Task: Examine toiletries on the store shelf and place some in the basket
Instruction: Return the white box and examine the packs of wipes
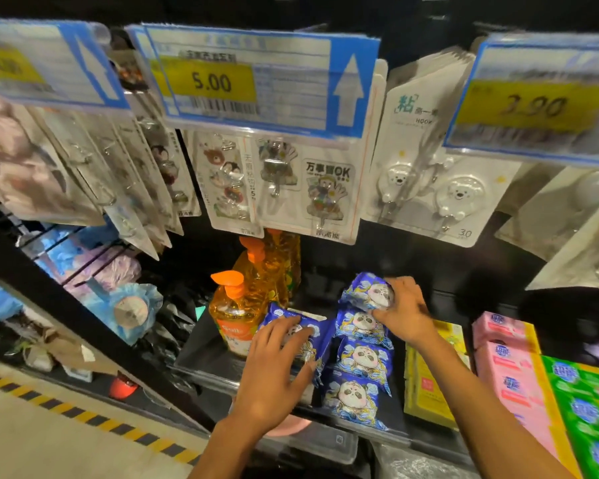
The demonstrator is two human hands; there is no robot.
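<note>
Dark shelf (201,354): left hand (274,371) holds panda packet (317,328), right hand (407,314) grips second packet (365,292)

Orange pump bottles (232,316) stand left on the black shelf (201,354). Blue panda packets (363,357) lie mid-shelf. Yellow boxes (426,385) and pink boxes (505,368) sit right.

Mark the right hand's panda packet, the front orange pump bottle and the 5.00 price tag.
right-hand panda packet (362,292), head view, wrapper front.
orange pump bottle (227,311), head view, amber body.
5.00 price tag (211,83), head view, yellow panel.
</note>
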